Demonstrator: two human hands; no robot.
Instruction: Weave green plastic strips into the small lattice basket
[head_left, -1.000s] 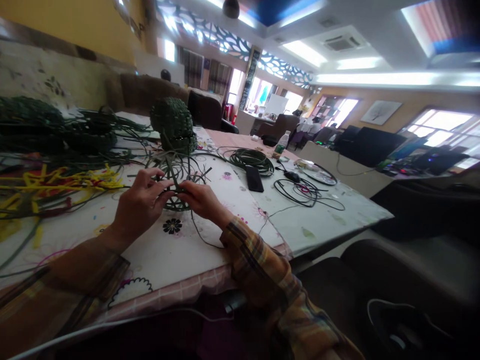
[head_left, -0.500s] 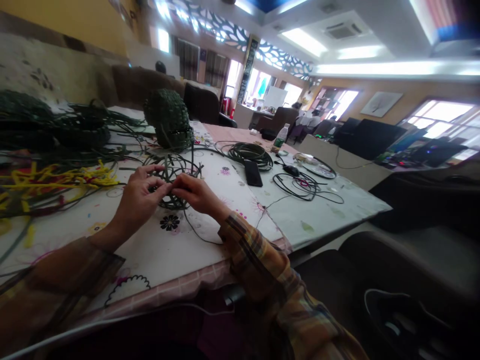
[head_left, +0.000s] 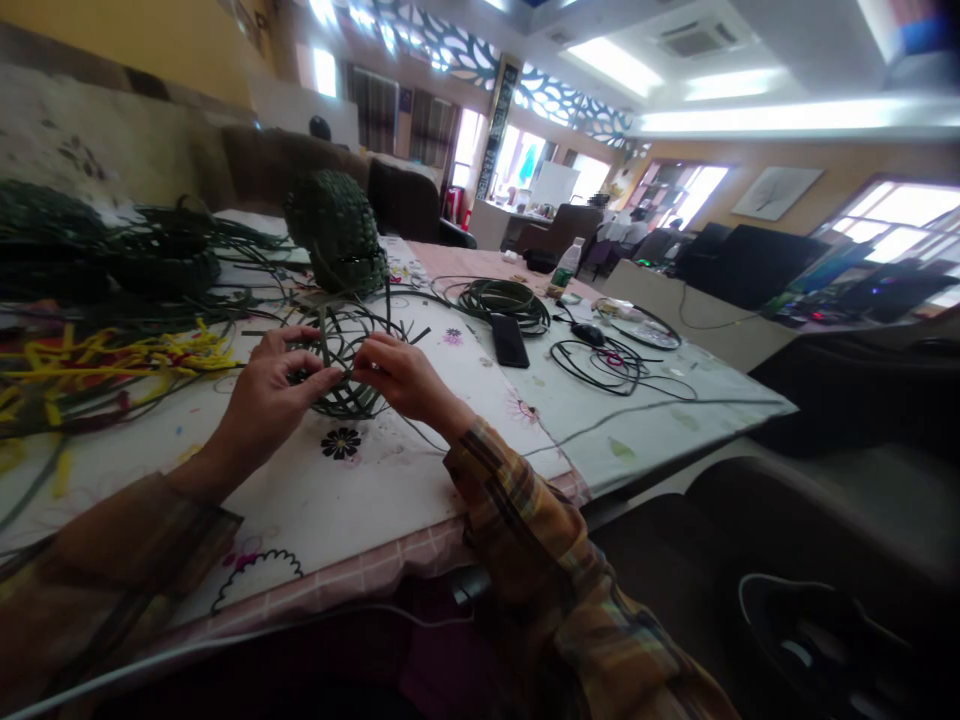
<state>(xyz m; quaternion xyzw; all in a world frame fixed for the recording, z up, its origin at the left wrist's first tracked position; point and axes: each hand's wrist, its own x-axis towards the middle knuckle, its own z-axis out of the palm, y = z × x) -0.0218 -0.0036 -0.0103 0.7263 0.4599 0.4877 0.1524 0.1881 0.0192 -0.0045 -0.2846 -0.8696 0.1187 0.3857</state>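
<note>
An open, round weave of dark green strips (head_left: pixel 352 402) lies on the flowered tablecloth, with loose strip ends sticking out around it. My left hand (head_left: pixel 271 402) is at its left side, thumb and fingers closed on the green strips. From the right, my right hand (head_left: pixel 403 378) pinches a thin green strip at the near side of the weave, close to the left thumb. The exact grip point is hidden by the fingers. Behind the weave stands a tightly woven dark green basket-like piece (head_left: pixel 335 230).
Yellow strips (head_left: pixel 112 362) and dark green woven pieces (head_left: pixel 161 255) lie at left. To the right are a coil of green strip (head_left: pixel 504 304), a phone (head_left: pixel 510 342), a bottle (head_left: pixel 568 264), a mouse (head_left: pixel 588 333) and looped cord (head_left: pixel 611 368). A chair (head_left: pixel 795 510) stands beyond the table edge.
My right hand has shifted slightly right and up. The thin trailing strip has swung, and now stretches rightward across the pale green table part. The view has tilted a little.
</note>
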